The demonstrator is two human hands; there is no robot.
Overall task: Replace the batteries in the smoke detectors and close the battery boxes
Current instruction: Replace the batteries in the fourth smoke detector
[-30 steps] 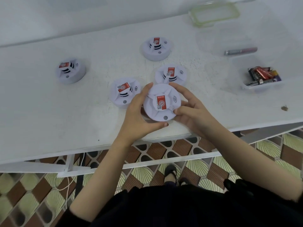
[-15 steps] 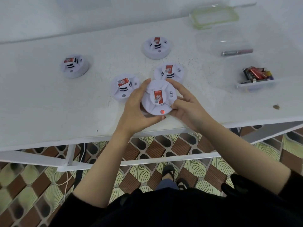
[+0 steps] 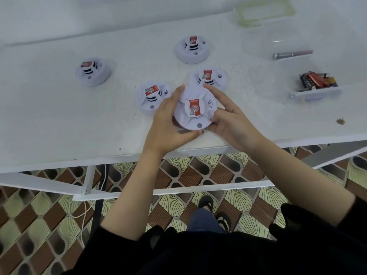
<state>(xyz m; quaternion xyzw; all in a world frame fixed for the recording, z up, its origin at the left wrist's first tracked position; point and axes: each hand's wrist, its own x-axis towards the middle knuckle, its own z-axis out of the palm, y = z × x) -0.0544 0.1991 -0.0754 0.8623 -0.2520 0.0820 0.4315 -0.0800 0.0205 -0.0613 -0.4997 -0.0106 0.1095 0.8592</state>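
Held smoke detector (image 3: 195,108): white and round, face up, at the near edge of the table (image 3: 59,116), between my two hands. I cannot tell whether its base touches the tabletop.
Red label (image 3: 194,107): sits on the raised centre of the held unit. A grey dot lies on the near rim.
Left hand (image 3: 166,124): I grip the left side of the unit. My fingers curl over the far-left rim and my thumb runs along the near edge.
Right hand (image 3: 232,124): I pinch the right rim between thumb and bent fingers. My forefinger stretches along the far-right rim.
Left neighbour detector (image 3: 152,97): on the table just left of the held unit, partly behind my left fingers.
Far neighbour detector (image 3: 207,77): just beyond the held unit, close to my right forefinger.
Far detector (image 3: 193,49): farther back, apart from the others.
Leftmost detector (image 3: 92,71): alone, well to the left.
Clear tub (image 3: 313,93): at the right of the table, well apart from my hands.
Batteries (image 3: 315,81): a loose heap, red and black, inside the tub.
Pen-like stick (image 3: 292,54): silver and pink, lying beyond the tub.
Green-rimmed lid (image 3: 264,11): at the far right corner.
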